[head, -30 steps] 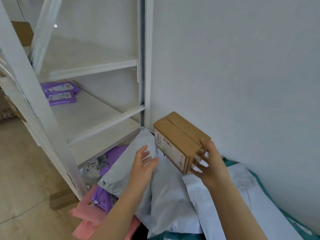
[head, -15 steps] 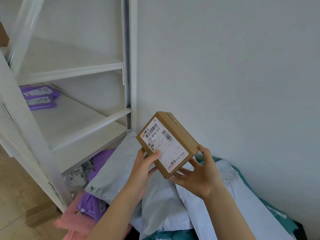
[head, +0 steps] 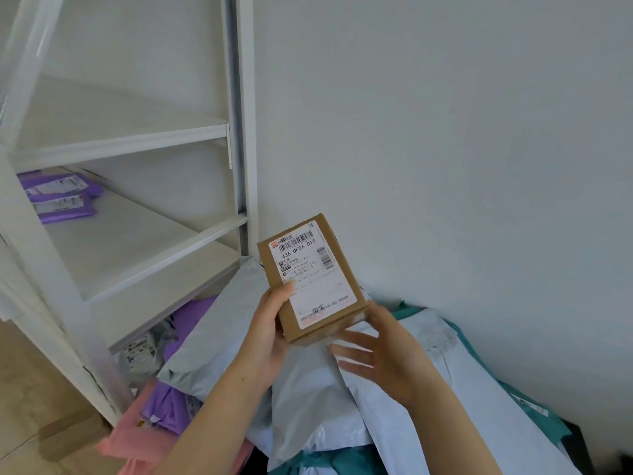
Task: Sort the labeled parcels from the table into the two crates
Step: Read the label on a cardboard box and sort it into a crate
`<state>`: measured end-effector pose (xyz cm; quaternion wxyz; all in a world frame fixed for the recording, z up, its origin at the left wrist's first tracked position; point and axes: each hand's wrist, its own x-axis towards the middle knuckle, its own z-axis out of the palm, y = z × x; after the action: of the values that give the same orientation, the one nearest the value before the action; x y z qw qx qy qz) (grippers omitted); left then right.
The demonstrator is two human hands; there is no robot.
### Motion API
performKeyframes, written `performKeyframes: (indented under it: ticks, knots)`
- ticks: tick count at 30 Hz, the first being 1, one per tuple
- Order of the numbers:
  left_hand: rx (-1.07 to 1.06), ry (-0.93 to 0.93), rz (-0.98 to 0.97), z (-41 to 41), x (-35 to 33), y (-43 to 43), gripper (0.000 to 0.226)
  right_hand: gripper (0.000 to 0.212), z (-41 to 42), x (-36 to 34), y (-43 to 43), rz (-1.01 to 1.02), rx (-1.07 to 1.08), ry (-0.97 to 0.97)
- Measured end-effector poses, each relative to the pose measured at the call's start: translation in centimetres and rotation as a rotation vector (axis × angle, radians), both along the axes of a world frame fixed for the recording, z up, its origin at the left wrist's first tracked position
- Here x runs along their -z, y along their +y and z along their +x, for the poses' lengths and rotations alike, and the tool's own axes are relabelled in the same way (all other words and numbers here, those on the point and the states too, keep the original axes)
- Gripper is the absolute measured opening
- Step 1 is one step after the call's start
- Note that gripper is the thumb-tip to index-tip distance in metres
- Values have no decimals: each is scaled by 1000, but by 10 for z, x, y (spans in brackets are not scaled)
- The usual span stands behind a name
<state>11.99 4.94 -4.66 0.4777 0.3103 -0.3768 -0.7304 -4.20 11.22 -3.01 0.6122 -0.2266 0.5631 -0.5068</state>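
Above the heaped mailers point(head: 212, 341), the left hand point(head: 270, 337) grips the labeled box point(head: 310, 279), thumb on its label; the right hand point(head: 383, 358) is spread loose just beneath.

A white rack point(head: 61, 279) stands on the left. Two purple bags point(head: 60, 197) with white labels lie stacked at the far left of its middle shelf point(head: 137, 248). Under the lowest shelf point(head: 154, 299), a clear bag point(head: 140, 351) with a label sits beside more purple wrapping. On the tan floor point(head: 24, 389), near left, a brown box point(head: 73, 437) lies by the rack's leg, with a pink bag point(head: 137, 443) just to its right. Grey point(head: 212, 341), white point(head: 445, 389) and teal bags point(head: 513, 399) are heaped to the right; what carries them is hidden.
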Motion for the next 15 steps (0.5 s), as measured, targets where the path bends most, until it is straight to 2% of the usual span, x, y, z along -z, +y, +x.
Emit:
performKeyframes:
  ticks: [2,4,7,10,15]
  knots:
    - [-30,-43,-11,-1,-1,-2,57,32,-4,0,1,-78,116,210]
    - [-60,-84,-30,-3,-3,-1,62,31,-6,-5,4,-144,185,277]
    - [-70,-119,-73,-10,-7,3,64,32,-6,-12,9,-189,134,375]
    - [-88,-124,-109,-16,-11,6,46,27,-4,-17,14,-263,108,376]
    - [-50,-145,-180,-20,-18,12,69,25,-6,-19,19,-322,128,357]
